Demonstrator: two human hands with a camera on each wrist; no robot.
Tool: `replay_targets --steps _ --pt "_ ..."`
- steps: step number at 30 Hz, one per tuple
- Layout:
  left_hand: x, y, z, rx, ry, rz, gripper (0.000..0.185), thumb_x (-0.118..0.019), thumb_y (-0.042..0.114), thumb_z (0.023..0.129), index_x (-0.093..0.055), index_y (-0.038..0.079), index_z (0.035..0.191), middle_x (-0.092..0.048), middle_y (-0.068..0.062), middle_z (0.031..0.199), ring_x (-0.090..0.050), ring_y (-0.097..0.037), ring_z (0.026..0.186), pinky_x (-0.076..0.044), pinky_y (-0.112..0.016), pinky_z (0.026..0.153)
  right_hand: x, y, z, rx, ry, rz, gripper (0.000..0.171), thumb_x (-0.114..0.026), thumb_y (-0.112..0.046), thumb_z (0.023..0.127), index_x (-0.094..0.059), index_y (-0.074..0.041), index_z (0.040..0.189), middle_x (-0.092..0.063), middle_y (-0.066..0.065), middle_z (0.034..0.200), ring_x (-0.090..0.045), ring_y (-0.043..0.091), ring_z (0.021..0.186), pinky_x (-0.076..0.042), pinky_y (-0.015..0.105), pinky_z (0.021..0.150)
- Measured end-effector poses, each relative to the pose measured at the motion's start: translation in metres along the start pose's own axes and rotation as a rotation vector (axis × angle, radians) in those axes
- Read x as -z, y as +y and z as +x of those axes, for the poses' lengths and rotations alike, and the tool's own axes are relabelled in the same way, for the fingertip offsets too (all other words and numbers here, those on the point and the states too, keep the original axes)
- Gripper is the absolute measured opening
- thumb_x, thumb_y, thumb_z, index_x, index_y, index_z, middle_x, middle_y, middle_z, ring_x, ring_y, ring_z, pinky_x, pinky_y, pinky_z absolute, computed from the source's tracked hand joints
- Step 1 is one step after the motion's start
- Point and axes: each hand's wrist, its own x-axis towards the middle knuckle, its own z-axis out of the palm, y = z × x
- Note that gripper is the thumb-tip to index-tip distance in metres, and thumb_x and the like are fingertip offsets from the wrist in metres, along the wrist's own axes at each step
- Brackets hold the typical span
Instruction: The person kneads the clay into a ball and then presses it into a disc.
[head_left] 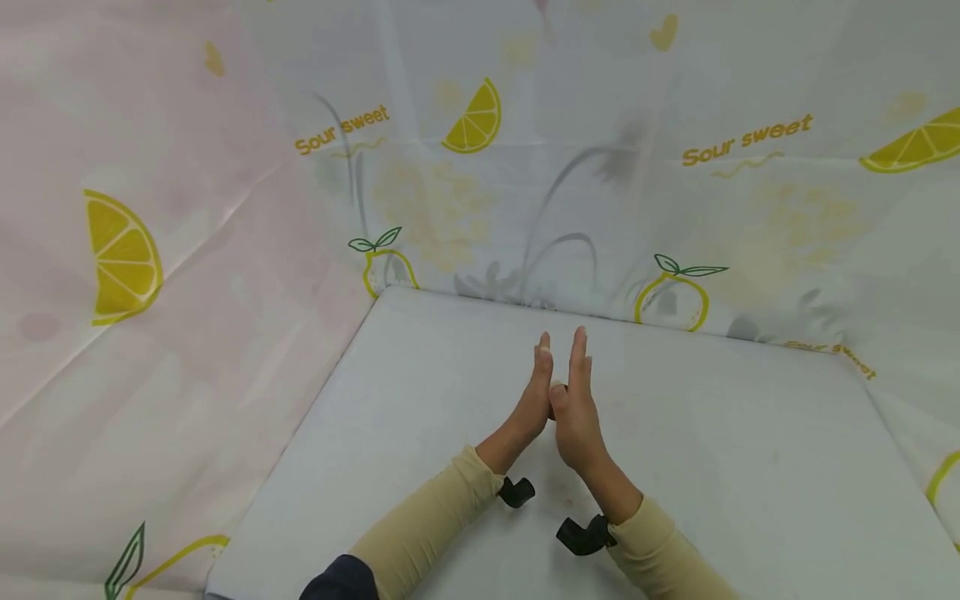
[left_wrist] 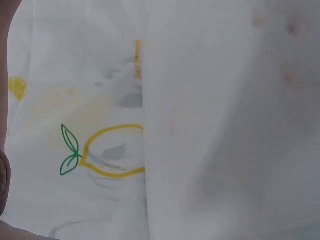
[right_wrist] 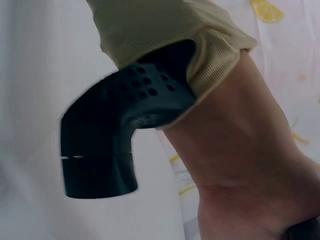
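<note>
Both hands are raised over the white tabletop, palms facing each other. My left hand has straight fingers pointing up and away. Opposite it, my right hand also holds its fingers straight, with the thumb bent toward the left palm. A small dark rounded thing sits between the two palms, mostly hidden by them; I cannot tell its kind. At the lower right of the right wrist view, a dark edge of it shows beside the left palm's heel. The fingertips of the two hands stand apart.
Black curved camera mounts stick out from both sleeve cuffs. A patterned cloth with lemon prints and "Sour sweet" lettering rises along the back, left and right edges of the tabletop.
</note>
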Motion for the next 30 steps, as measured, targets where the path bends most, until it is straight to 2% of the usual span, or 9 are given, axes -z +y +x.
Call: replay_targets --steps 3,7,10,11,14,19,23,27,30 --pt "-0.004 -0.001 -0.005 -0.012 -0.032 0.017 0.074 -0.008 0.061 0.107 0.002 0.017 0.165 0.009 -0.006 0.170 0.010 -0.023 0.155 -0.001 -0.056 0.122 0.007 0.001 0.009 0.000 0.002 0.026 0.074 -0.026 -0.056 0.108 0.008 -0.022 0.164 0.009 -0.002 0.170 0.015 0.036 0.153 0.003 0.073 0.114" --pt "-0.007 0.000 -0.012 -0.048 -0.114 0.049 0.073 -0.004 0.059 0.107 0.006 0.015 0.164 0.007 -0.002 0.170 0.007 -0.018 0.155 -0.002 -0.054 0.123 0.016 0.010 0.024 0.006 -0.007 0.152 0.072 -0.025 -0.050 0.109 0.008 -0.016 0.164 0.011 0.001 0.170 0.008 0.028 0.154 0.002 0.060 0.120" --pt "-0.007 0.004 -0.017 -0.093 -0.172 0.059 0.079 -0.001 0.065 0.104 0.007 0.015 0.164 0.008 -0.001 0.170 0.010 -0.018 0.155 0.000 -0.055 0.122 0.022 0.021 0.030 -0.050 -0.024 0.263 0.072 -0.022 -0.052 0.109 0.009 -0.016 0.164 0.011 0.000 0.169 0.007 0.018 0.154 0.002 0.051 0.122" --pt "-0.007 0.006 -0.018 -0.107 -0.184 0.058 0.080 -0.001 0.067 0.103 0.007 0.016 0.164 0.009 0.000 0.170 0.011 -0.018 0.155 0.001 -0.056 0.122 0.023 0.024 0.031 -0.077 -0.031 0.288 0.072 -0.021 -0.052 0.109 0.009 -0.016 0.163 0.012 -0.001 0.169 0.010 0.016 0.154 0.005 0.049 0.123" --pt "-0.006 0.010 -0.019 -0.133 -0.197 0.065 0.082 -0.001 0.070 0.101 0.006 0.018 0.164 0.011 0.000 0.170 0.013 -0.018 0.155 0.002 -0.057 0.122 0.025 0.033 0.030 -0.153 -0.056 0.319 0.071 -0.017 -0.052 0.109 0.008 -0.015 0.163 0.011 0.000 0.170 0.011 0.014 0.154 0.007 0.046 0.123" --pt "-0.004 0.013 -0.018 -0.152 -0.164 0.055 0.080 -0.005 0.068 0.103 0.005 0.018 0.165 0.011 -0.002 0.170 0.013 -0.018 0.155 0.003 -0.057 0.122 0.023 0.041 0.024 -0.193 -0.081 0.291 0.069 -0.017 -0.050 0.110 0.004 -0.012 0.164 0.007 0.002 0.170 0.008 0.015 0.154 0.003 0.047 0.123" --pt "-0.003 0.014 -0.014 -0.152 -0.123 0.047 0.077 -0.007 0.066 0.105 0.004 0.018 0.165 0.010 -0.002 0.170 0.013 -0.018 0.154 0.003 -0.056 0.122 0.018 0.041 0.018 -0.168 -0.076 0.284 0.067 -0.017 -0.046 0.111 0.003 -0.010 0.164 0.007 0.003 0.170 0.008 0.017 0.155 0.003 0.049 0.123" --pt "-0.004 0.015 -0.009 -0.128 -0.044 0.017 0.077 -0.010 0.063 0.106 0.001 0.016 0.165 0.005 -0.002 0.171 0.009 -0.017 0.155 0.001 -0.054 0.123 0.012 0.039 0.012 -0.116 -0.083 0.285 0.064 -0.018 -0.039 0.112 0.005 -0.007 0.163 0.006 0.010 0.170 0.005 0.024 0.154 0.002 0.055 0.122" --pt "-0.004 0.016 -0.004 -0.084 0.040 -0.009 0.073 -0.014 0.060 0.107 -0.004 0.016 0.165 0.001 -0.003 0.171 0.004 -0.017 0.155 -0.001 -0.053 0.123 0.006 0.037 0.007 -0.085 -0.093 0.257 0.061 -0.018 -0.034 0.113 0.005 -0.008 0.163 0.006 0.009 0.170 0.004 0.024 0.154 0.001 0.053 0.122"
